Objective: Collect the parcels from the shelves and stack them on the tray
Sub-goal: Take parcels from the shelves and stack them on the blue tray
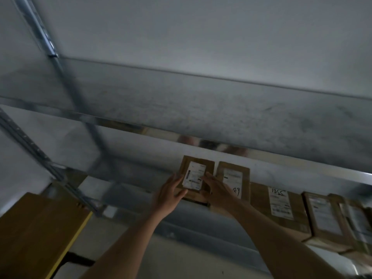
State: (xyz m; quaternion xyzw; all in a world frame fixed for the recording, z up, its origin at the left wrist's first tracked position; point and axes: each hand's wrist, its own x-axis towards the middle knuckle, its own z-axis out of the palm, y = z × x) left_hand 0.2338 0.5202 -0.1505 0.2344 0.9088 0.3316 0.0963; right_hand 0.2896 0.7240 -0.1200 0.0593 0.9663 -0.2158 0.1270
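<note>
Parcel [194, 176] at 6 o'clock on shelf [281, 164] | left hand [168, 193] and right hand [217, 190] clasping its sides | risk: neighbouring parcel [233, 178] at 3 o'clock touching, could drag out and fall

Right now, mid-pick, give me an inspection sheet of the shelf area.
Surface: metal shelf, parcels along its front.
Job's things: leftmost parcel held on both sides; labelled parcels in a row to its right; tray not in view.
Clutter: yellow-edged board at lower left.
Grips: left hand and right hand grip the leftmost parcel.
Cables: nothing seen.
Surroundings: upper shelf overhead, slotted upright, pale wall.
</note>
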